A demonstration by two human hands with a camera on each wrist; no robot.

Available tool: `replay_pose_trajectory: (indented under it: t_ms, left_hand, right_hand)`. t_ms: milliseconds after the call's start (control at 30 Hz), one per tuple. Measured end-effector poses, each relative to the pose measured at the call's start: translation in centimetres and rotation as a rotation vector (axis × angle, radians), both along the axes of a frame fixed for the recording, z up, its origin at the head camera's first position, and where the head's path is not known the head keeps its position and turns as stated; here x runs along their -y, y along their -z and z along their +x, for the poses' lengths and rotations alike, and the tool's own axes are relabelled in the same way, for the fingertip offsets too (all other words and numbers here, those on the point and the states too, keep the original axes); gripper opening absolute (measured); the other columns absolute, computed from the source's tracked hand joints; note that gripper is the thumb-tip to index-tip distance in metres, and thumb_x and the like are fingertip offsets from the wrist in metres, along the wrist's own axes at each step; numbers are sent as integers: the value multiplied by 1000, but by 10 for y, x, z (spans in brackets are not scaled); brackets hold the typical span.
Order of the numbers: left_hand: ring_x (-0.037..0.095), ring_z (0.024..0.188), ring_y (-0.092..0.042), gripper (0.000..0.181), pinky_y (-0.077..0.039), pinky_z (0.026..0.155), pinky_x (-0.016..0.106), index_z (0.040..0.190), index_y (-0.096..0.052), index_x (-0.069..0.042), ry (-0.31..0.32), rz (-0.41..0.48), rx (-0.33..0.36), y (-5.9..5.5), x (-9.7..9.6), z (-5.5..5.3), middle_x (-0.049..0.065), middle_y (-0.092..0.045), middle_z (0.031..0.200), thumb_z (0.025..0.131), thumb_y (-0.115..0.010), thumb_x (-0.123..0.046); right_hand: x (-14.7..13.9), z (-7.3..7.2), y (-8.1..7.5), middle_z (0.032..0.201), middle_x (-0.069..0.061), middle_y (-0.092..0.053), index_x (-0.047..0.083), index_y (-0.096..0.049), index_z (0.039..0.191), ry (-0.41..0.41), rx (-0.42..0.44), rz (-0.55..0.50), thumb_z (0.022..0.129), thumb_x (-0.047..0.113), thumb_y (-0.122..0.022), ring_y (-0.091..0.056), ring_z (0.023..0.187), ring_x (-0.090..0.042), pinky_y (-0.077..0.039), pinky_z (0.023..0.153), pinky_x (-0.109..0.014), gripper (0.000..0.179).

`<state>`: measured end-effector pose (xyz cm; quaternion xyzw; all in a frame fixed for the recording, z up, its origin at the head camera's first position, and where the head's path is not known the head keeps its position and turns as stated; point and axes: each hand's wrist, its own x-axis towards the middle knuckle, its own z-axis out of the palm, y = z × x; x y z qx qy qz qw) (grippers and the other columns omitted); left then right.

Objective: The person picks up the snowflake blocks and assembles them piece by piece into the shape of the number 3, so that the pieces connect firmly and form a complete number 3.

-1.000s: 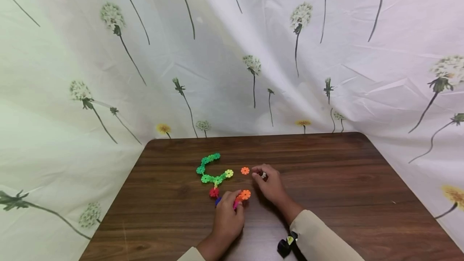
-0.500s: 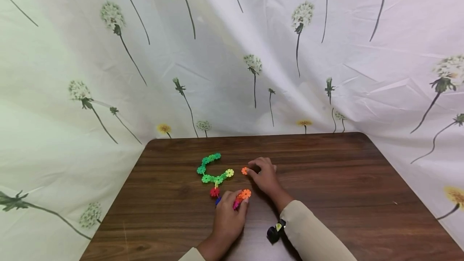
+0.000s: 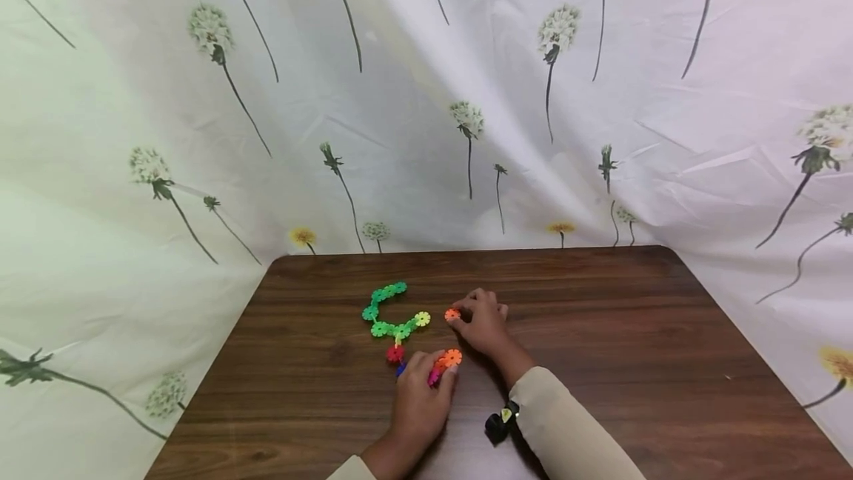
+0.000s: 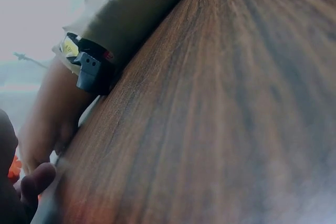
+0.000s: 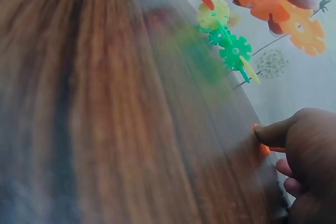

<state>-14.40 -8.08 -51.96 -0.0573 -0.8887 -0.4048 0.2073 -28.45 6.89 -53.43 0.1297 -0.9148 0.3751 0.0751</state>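
A chain of flower-shaped interlocking discs [image 3: 378, 329] lies on the table, curving from green at the back through yellow, red and blue to pink and orange. Its near end is held by my left hand [image 3: 421, 402], which covers part of the blue and pink pieces. The orange end disc [image 3: 453, 357] sticks out past the thumb. My right hand [image 3: 485, 323] pinches a separate orange disc [image 3: 452, 314], just right of the chain's yellow disc [image 3: 423, 318]. In the right wrist view, thumb and fingers meet on that loose orange disc [image 5: 264, 150].
The brown wooden table [image 3: 600, 361] reaches back to a white sheet [image 3: 413, 132] printed with dandelions. A black device [image 3: 500, 424] is strapped at the right wrist, below the beige sleeve [image 3: 566, 421].
My right hand has moved left to the loose orange disc and now pinches it. The left hand stays on the chain almost without moving.
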Motion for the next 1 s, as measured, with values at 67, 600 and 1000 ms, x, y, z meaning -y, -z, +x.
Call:
replay_pose_trajectory:
  t_ms: [67,600,1000]
  left_hand:
    - [15,94,-71,25,-60,81,31,119,-79,-4,0,-5,-4,0,1,0,2,-71,101,96,-85,-13]
    - [16,96,-72,25,-62,84,34,119,-79,-5,11,7,-8,-1,1,2,2,-71,103,97,-85,-14]
    - [16,98,-72,25,-62,86,36,118,-79,-6,-1,16,0,-1,0,2,0,-71,103,96,-86,-15]
  right_hand:
    - [0,0,0,130,-12,-65,12,-81,117,-5,5,-13,99,27,-83,-53,128,-36,-30,105,-64,23]
    - [-15,23,4,98,-1,-74,17,-78,98,-9,-77,-302,94,17,-87,-61,108,-22,-30,108,-58,11]
    - [-30,58,2,94,-10,-76,5,-77,100,-117,-89,-522,100,9,-79,-64,89,-4,-53,81,-22,5]
